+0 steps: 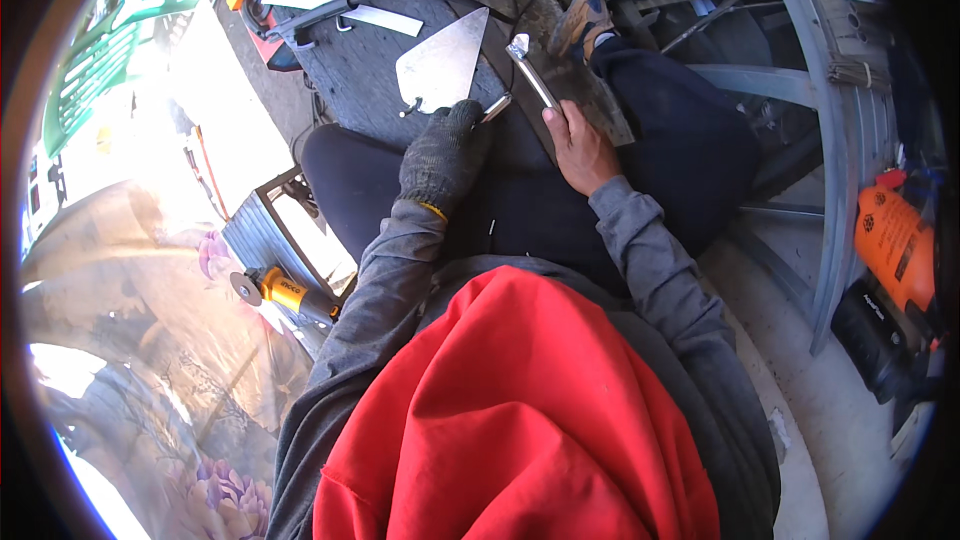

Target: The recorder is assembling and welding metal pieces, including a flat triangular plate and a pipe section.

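Note:
My left hand [442, 155], in a dark knit glove, is closed at the lower end of a flat metal plate [440, 62] shaped like a trowel blade. Its fingertips are partly hidden. A short metal rod [496, 108] sticks out beside the glove on the right, and a small dark pin [410, 108] shows at the plate's lower left. To the right, my bare right hand [582, 148] grips the handle of a slim steel hammer-like tool [535, 75], its shiny head pointing up and away. The plate lies over a dark wooden board [365, 90] between my legs.
A welding electrode holder [300, 25] and cable lie on the board with a pale metal strip [385, 20]. A yellow angle grinder [285, 290] rests at left near a floral sheet [150, 340]. Metal frames [815, 90] and an orange case [893, 245] stand at right.

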The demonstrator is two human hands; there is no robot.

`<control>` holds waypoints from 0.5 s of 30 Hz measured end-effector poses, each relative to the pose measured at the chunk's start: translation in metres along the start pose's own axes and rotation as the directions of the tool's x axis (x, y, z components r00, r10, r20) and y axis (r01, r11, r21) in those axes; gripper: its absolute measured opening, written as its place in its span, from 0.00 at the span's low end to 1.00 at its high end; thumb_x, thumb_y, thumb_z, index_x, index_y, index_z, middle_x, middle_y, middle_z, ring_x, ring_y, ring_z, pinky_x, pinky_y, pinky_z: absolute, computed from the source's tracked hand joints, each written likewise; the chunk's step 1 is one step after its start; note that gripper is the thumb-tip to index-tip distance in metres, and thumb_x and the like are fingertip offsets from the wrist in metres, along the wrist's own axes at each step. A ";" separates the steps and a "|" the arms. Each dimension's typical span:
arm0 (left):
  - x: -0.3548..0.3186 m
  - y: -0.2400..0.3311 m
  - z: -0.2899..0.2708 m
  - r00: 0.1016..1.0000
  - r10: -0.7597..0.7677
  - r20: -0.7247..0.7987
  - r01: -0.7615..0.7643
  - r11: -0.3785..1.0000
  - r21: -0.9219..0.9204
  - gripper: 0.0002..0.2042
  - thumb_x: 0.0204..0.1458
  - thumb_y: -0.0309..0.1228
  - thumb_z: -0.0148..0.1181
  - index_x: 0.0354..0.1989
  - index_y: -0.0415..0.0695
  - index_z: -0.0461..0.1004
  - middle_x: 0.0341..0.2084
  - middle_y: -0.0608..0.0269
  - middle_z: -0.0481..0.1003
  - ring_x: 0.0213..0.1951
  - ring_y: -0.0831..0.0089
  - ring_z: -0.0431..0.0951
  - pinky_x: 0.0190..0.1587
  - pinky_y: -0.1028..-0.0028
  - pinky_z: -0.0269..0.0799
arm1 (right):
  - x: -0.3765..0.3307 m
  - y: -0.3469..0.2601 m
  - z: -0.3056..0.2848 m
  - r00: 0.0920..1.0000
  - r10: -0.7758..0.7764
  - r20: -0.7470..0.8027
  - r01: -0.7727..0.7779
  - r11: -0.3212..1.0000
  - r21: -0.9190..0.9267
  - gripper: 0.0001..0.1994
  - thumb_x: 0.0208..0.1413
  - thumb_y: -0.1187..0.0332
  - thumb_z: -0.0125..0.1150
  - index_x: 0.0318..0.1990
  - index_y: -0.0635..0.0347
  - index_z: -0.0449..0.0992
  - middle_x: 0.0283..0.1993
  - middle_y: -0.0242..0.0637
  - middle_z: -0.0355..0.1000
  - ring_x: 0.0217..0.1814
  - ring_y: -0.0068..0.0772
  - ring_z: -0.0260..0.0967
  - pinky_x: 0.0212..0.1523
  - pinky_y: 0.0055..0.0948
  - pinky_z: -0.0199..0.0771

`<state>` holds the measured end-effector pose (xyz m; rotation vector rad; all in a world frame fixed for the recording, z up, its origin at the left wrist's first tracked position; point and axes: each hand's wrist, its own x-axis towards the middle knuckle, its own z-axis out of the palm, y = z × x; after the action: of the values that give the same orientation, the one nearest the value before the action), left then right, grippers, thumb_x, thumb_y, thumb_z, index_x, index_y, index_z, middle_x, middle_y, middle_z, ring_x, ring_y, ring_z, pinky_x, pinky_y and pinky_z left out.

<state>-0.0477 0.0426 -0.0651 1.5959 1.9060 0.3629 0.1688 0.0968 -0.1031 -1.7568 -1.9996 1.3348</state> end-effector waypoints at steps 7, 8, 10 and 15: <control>0.007 -0.009 0.007 0.999 -0.049 0.021 0.049 0.999 -0.008 0.13 0.64 0.41 0.53 0.45 0.44 0.73 0.39 0.39 0.78 0.45 0.40 0.79 0.45 0.46 0.73 | -0.002 -0.003 -0.001 0.998 -0.054 0.036 0.056 0.997 -0.054 0.24 0.72 0.47 0.45 0.54 0.61 0.71 0.47 0.59 0.75 0.49 0.68 0.72 0.48 0.53 0.73; 0.009 -0.009 0.007 0.996 -0.081 0.042 0.082 0.996 -0.033 0.14 0.65 0.42 0.53 0.46 0.43 0.73 0.39 0.39 0.79 0.45 0.39 0.79 0.46 0.46 0.73 | -0.003 -0.004 -0.002 0.997 -0.056 0.055 0.060 0.995 -0.084 0.23 0.72 0.48 0.45 0.54 0.61 0.71 0.47 0.60 0.75 0.49 0.68 0.72 0.48 0.53 0.73; 0.009 -0.007 0.004 0.993 -0.103 0.052 0.106 0.992 -0.074 0.15 0.65 0.42 0.53 0.47 0.43 0.73 0.39 0.38 0.79 0.46 0.39 0.79 0.47 0.47 0.73 | -0.008 -0.008 -0.002 0.993 -0.118 -0.020 0.116 0.991 -0.070 0.21 0.72 0.50 0.46 0.53 0.60 0.71 0.45 0.58 0.76 0.46 0.67 0.73 0.45 0.54 0.73; 0.010 -0.012 -0.003 0.980 -0.171 0.105 0.185 0.973 -0.141 0.16 0.66 0.42 0.53 0.51 0.42 0.73 0.45 0.38 0.78 0.51 0.39 0.78 0.50 0.50 0.73 | -0.017 -0.033 -0.012 0.793 -0.373 -0.482 0.482 0.868 0.120 0.15 0.71 0.59 0.52 0.55 0.62 0.70 0.42 0.54 0.76 0.41 0.63 0.76 0.35 0.48 0.76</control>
<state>-0.0592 0.0502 -0.0726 1.3108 1.8874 0.3415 0.1574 0.0915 -0.0659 -1.2441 -1.7465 0.8769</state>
